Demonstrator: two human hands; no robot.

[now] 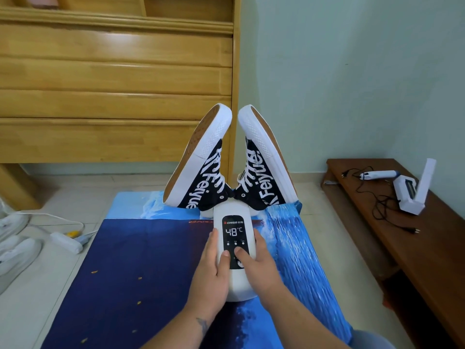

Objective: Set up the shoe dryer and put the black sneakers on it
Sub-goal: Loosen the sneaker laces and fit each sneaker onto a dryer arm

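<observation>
Shoe dryer (235,248) lies flat on the blue mat (141,273), white body, black panel lit, I read 48°C on it. Both black sneakers are mounted on its far end: left sneaker (198,170) and right sneaker (264,170), toes up and leaning toward each other, soles facing outward, heels close at the dryer top.

Left hand (211,270) holds the dryer's left flank, fingers along the side, thumb on the panel's lower edge. Right hand (256,268) holds the right flank, thumb pressing the lower panel, probably on a button, though the thumb hides it. So both grips wrapped on the dryer body.

Around it: wooden bench (392,222) to the right carrying a second white folding dryer (412,192) with loose black cable (377,205). White power strip (66,241) on the floor at left, beside white shoes (15,248). Wooden cabinet (113,84) behind.
</observation>
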